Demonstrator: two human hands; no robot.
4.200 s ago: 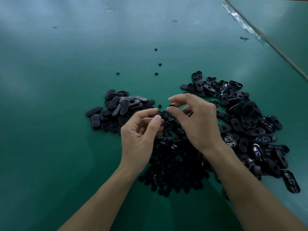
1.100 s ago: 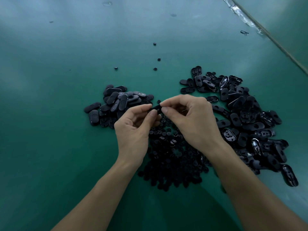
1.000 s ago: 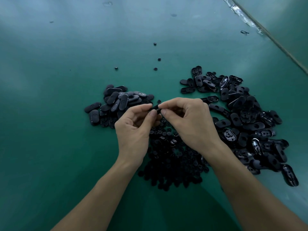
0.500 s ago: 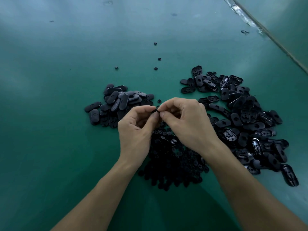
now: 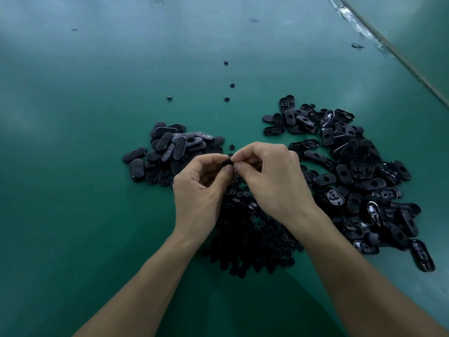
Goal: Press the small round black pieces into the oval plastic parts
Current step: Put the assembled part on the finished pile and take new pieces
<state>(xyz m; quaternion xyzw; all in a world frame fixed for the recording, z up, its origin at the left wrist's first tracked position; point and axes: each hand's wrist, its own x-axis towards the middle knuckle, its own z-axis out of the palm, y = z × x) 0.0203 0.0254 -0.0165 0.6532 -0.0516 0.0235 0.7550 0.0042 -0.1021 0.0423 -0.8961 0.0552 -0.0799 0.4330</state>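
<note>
Oval plastic part (image 5: 229, 162) was pinched between left hand (image 5: 198, 190) and right hand (image 5: 269, 181); round piece hidden. Off-centre pressure could seat it crooked or flick it loose.

The green table surface (image 5: 73, 166) carries three heaps: a left heap of oval plastic parts (image 5: 170, 149), mostly smooth side up, a larger right heap of oval plastic parts (image 5: 359, 171), many hollow side up, and between them a central heap of small round black pieces (image 5: 252, 239). Four stray round pieces (image 5: 232, 85) lie apart on the far side of the heaps. A taped seam (image 5: 359, 27) crosses the far right corner, with a small black scrap (image 5: 357, 46) just beside it.
</note>
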